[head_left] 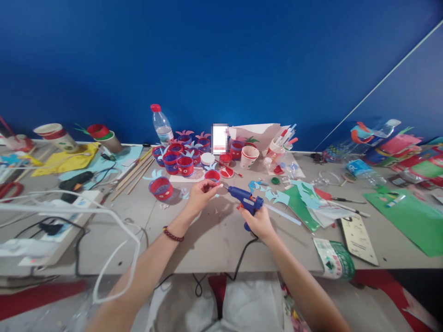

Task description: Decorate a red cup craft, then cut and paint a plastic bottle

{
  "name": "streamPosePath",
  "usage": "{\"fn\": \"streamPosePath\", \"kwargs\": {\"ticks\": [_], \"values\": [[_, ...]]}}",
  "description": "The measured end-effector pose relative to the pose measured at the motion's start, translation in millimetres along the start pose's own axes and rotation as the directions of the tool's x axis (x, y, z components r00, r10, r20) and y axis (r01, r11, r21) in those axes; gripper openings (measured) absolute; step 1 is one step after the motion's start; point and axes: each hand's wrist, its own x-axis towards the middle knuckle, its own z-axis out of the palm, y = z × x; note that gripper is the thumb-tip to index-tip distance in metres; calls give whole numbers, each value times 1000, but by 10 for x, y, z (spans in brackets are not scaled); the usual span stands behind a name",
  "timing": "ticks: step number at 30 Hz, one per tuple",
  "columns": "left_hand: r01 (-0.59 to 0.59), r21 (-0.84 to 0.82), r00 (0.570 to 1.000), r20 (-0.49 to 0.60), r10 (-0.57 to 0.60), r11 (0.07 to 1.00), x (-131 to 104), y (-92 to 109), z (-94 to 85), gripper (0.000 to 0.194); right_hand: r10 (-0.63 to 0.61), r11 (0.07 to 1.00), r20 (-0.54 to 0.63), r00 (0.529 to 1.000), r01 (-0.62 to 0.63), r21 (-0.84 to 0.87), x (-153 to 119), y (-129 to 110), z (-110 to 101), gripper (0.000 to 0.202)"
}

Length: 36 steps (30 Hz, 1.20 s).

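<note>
My right hand [258,221] grips a blue hot glue gun [244,197] by its handle, with the nozzle pointing left. A clear glue stick [284,215] juts from the gun's back. My left hand [202,196] is closed in a pinch at the nozzle tip, on a small white piece [221,185] too small to make out. Just behind the left hand is a red and purple painted cup [212,176] with light blue paper strips. Another such cup [161,188] stands to its left, and several more [185,166] are grouped further back.
A power strip [65,230] with looping white cables lies at left, near wooden sticks [136,173]. A water bottle [161,124] stands by the blue wall. Paper scraps [304,203], green paper [408,221] and plastic bottles [363,170] spread across the right. The gun's black cord [242,258] hangs over the front edge.
</note>
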Motion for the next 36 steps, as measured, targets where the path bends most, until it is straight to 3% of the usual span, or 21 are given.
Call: {"fn": "streamPosePath", "kwargs": {"ticks": [6,12,15,22,27,31,33,36], "values": [[-11,-23,1000,-12,11,1000,-2,0,4,33,7,1000,-4,1000,-7,11,20,22,-12,19],[-161,-18,973,-170,156,987,74,-75,-32,29,180,972,85,980,-191,137,55,1,-66,55],[-232,-7,949,-221,224,973,100,-88,-47,27,243,957,114,963,-257,135,-22,-50,-101,62],[-255,19,939,-234,253,967,125,-112,-83,23,411,899,173,895,-430,88,-346,34,-223,60],[-274,49,935,-220,278,961,123,-128,-95,25,460,888,149,875,-455,-69,-465,137,-283,62],[-285,43,934,-211,288,958,105,-97,-87,26,437,872,185,880,-364,-328,-508,80,-269,68],[-292,36,933,-210,293,956,102,-86,-85,26,383,811,171,908,-242,-532,-517,44,-250,68],[-295,31,931,-214,295,955,102,-84,-89,25,309,649,151,939,-92,-755,-519,12,-215,66]]}}
